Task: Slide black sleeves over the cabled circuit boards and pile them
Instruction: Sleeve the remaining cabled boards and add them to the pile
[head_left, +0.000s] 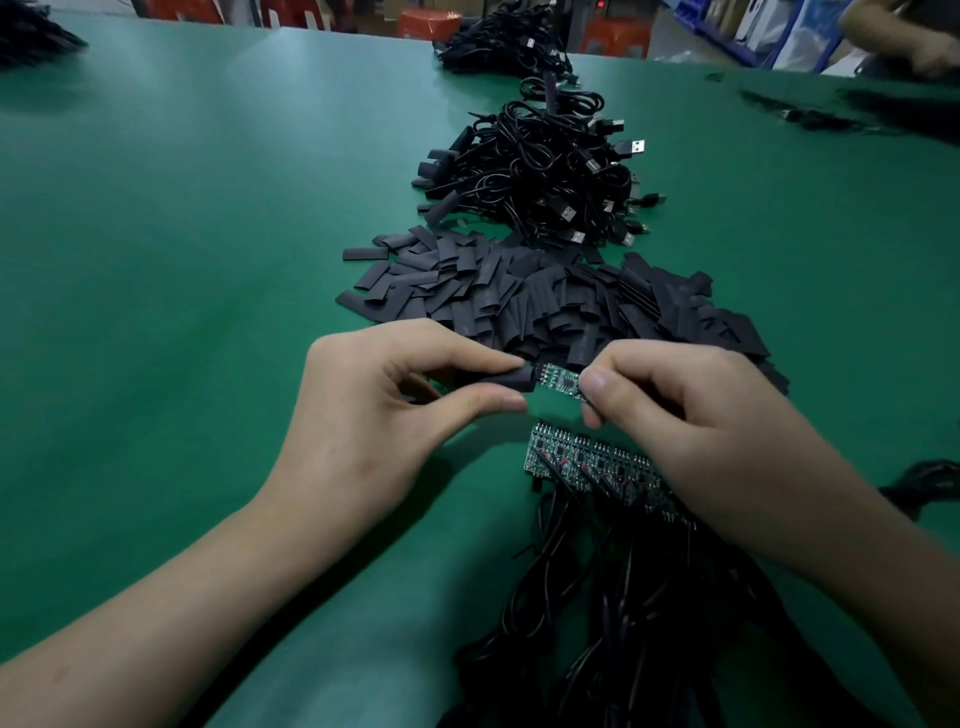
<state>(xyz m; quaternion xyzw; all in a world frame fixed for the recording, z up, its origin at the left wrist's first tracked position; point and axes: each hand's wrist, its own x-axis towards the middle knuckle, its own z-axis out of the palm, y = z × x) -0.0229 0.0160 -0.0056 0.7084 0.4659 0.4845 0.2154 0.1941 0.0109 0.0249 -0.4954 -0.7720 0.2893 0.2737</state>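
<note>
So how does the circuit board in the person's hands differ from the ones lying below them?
The held board is lifted off the table, pinched by the right hand; the row of boards lies on it. The held board has one end in a black sleeve gripped by the left hand; the row's boards are bare. Both are small green boards.

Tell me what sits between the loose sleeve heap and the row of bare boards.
Head view: the left hand pinching a sleeve, the right hand pinching a circuit board.

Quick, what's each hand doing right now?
Left hand: pinching a black sleeve.
Right hand: pinching a circuit board, its end entering the sleeve.
</note>
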